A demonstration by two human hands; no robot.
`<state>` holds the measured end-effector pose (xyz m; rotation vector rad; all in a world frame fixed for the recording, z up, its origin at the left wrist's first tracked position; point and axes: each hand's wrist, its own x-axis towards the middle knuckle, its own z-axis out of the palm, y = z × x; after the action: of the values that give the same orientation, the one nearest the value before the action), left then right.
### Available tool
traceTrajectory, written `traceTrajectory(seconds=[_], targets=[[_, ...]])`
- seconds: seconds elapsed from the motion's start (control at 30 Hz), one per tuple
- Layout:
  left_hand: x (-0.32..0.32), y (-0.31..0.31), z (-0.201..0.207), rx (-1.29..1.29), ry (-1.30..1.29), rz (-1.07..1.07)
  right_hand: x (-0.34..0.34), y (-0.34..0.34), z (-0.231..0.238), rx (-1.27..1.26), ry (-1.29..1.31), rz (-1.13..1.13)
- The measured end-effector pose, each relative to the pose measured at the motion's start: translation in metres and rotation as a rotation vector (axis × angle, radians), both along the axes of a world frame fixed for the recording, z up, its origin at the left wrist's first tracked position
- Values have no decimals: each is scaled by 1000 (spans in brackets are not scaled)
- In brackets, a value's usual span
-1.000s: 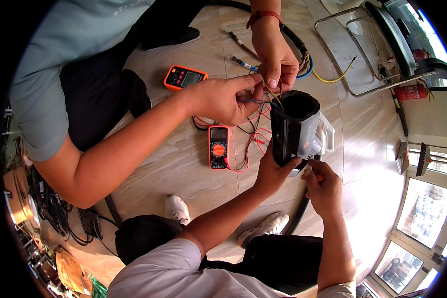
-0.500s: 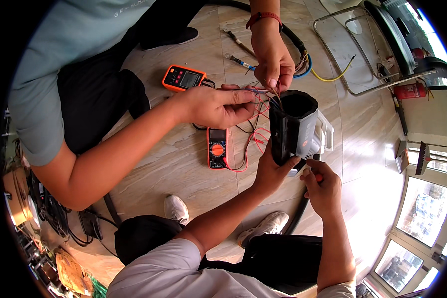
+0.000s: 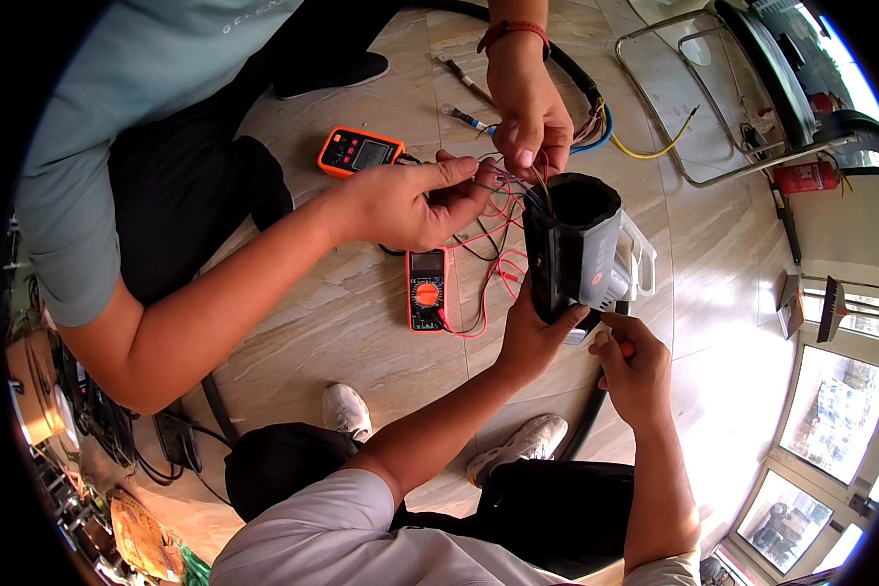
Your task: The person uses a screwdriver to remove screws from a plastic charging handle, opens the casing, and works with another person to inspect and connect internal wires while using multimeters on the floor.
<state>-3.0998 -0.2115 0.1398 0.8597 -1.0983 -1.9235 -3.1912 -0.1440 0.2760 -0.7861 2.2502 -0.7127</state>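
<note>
My left hand (image 3: 532,337) grips the lower part of a dark grey connector housing (image 3: 576,249), probably an electric-car charging plug, with a pale handle frame. Its open black end points up and away from me. My right hand (image 3: 637,366) is closed beside the base, pinching a slim tool with a red part (image 3: 627,349); its tip is hard to make out. Thin coloured wires (image 3: 534,198) come out at the housing's open end. A co-worker's two hands, one here (image 3: 527,127) with a red wristband, pinch these wires above it.
An orange-edged multimeter (image 3: 427,291) and an orange tester (image 3: 359,152) lie on the tiled floor, with red and black leads. A thick black cable with a yellow wire (image 3: 654,154) runs behind. A metal-framed chair (image 3: 693,181) and a fire extinguisher (image 3: 806,178) stand at the right.
The co-worker's left-side hand has drawn back slightly to the left and its fingers have shifted on the wires. The housing has tilted a little to the left. My hands are nearly unmoved.
</note>
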Motion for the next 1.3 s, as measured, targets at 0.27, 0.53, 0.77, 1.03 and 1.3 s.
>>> traceTrajectory(seconds=[0.27,0.53,0.77,1.03,1.3], targets=[[1,-2,3,-31,-19,-5,-1,0,3,10,-18,29],[-2,2,1,-72,-10,13,0,0,3,4,-19,-4],[-2,2,2,-92,-1,25,1,1,4,-8,-23,-8],[-2,4,1,-60,30,6,2,0,6,-9,-24,-12],[-2,6,3,-41,29,0,2,2,4,-13,-22,-20]])
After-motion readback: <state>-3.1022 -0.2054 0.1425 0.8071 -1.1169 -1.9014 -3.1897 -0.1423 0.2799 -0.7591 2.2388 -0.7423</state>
